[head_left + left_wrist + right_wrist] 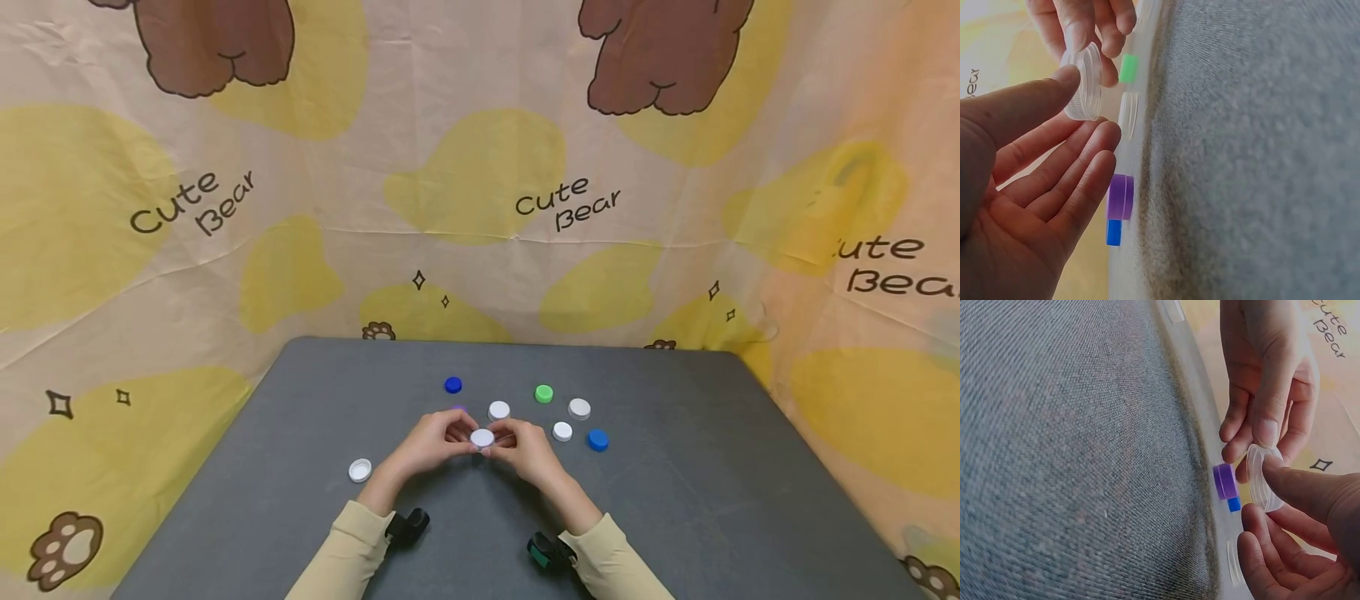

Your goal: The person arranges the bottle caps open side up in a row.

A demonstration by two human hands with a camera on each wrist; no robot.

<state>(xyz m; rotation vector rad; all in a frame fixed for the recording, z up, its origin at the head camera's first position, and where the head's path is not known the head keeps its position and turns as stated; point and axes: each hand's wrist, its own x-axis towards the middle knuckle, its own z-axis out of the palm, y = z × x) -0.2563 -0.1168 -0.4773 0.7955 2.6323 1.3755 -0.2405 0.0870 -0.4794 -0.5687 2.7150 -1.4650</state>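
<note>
A white bottle cap is held level above the grey table between both hands. My left hand pinches its left edge between thumb and fingers, and my right hand pinches the right edge. In the left wrist view the bottle cap looks translucent with a ridged rim. Both thumbs press on the near side of the bottle cap in the right wrist view. Behind the left hand stands a purple cap, mostly hidden in the head view. Just beyond the hands lies another white cap.
On the grey table lie a dark blue cap and a green cap farther back. Two white caps and a blue cap are to the right. An upturned white cap sits left of the left hand.
</note>
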